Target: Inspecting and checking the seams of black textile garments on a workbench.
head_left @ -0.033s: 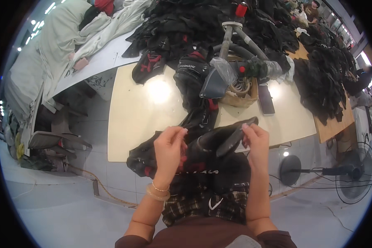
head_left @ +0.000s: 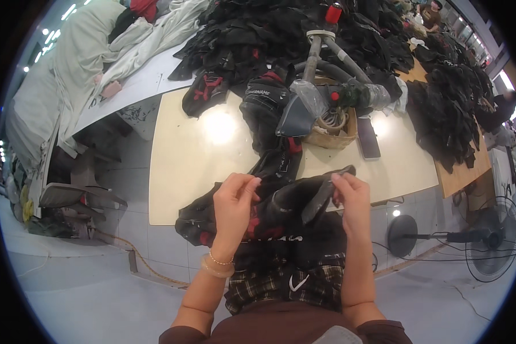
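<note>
A black garment (head_left: 289,198) with red patches and white lettering hangs over the near table edge onto my lap. My right hand (head_left: 352,198) pinches a raised flap of it between thumb and fingers. Over the garment's left part, my left hand (head_left: 235,198) is closed in a pinch, fingertips together; anything between them is too small to make out. Beyond my hands, the garment meets another black and red piece (head_left: 264,117) lying up the table.
The cream table (head_left: 178,166) carries a machine with grey pipes (head_left: 312,60), a cardboard box (head_left: 338,137) and a dark phone (head_left: 368,137). Black garments (head_left: 229,34) are heaped behind. A chair (head_left: 69,195) stands left, a fan (head_left: 493,238) right. Another person (head_left: 431,16) is far back.
My right hand has shifted slightly left and down, and the pinched flap has tilted with it. My left hand stays almost in place.
</note>
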Motion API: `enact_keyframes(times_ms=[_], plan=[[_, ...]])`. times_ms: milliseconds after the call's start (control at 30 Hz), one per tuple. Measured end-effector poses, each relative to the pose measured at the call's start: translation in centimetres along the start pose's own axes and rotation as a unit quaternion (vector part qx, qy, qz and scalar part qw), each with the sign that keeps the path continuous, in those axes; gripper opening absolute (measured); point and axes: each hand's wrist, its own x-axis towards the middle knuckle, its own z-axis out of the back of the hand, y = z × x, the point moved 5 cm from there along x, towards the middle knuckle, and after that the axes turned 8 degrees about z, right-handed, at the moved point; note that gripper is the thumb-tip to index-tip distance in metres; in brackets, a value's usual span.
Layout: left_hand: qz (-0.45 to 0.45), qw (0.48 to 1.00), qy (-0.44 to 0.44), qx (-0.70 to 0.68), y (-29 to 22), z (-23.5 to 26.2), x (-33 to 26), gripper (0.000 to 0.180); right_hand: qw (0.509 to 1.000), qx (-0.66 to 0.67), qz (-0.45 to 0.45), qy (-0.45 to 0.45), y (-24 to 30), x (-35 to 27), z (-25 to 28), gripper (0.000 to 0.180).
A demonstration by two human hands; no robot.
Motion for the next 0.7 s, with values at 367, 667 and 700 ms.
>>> enact_keyframes(times_ms=[367, 667, 700], plan=[[0.226, 0.934, 0.174, -0.217, 4.4, -7.2, -3.8, 0.022, 0.985, 0.168, -0.032, 0.012, -0.2, 0.7, -2.9, 0.022], [0.109, 0.966, 0.071, -0.222, 3.5, -3.5, -1.7, 0.013, 0.908, -0.312, 0.277, 0.040, 3.5, -0.2, -5.6, 0.015], [0.104, 0.964, 0.087, -0.231, 3.2, -3.4, -1.6, 0.014, 0.874, -0.304, 0.374, 0.055, 4.5, -0.7, -6.7, 0.016]])
